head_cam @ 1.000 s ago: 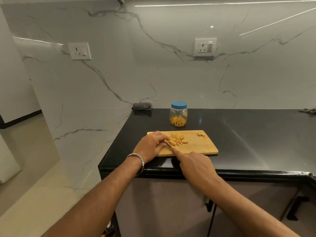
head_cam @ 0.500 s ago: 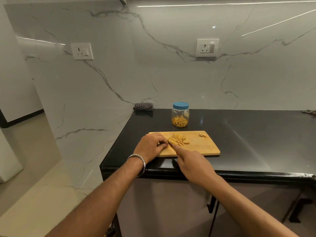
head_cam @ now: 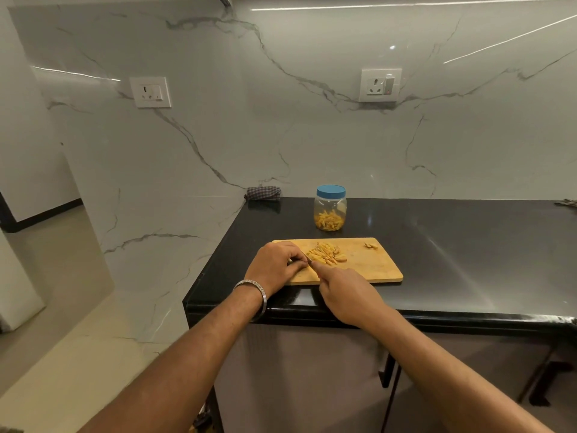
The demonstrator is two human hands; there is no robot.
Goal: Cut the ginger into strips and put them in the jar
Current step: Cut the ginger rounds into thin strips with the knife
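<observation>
Curled fingers of the left hand (head_cam: pixel 276 264) pinch something small, too hidden to name, on the wooden cutting board (head_cam: pixel 374 267); the right hand (head_cam: pixel 345 293) grips a knife (head_cam: pixel 309 261), forefinger along it. Ginger strips (head_cam: pixel 326 253) lie heaped just beside. Behind stands the lidded jar (head_cam: pixel 330 212) on the black counter (head_cam: pixel 468 260).

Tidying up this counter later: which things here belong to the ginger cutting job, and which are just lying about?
In use:
cutting board
pile of ginger strips
knife (barely visible between the hands)
blue-lidded jar, some strips inside

Lying about:
checked cloth by the wall
small scrap at the board's far corner
</observation>
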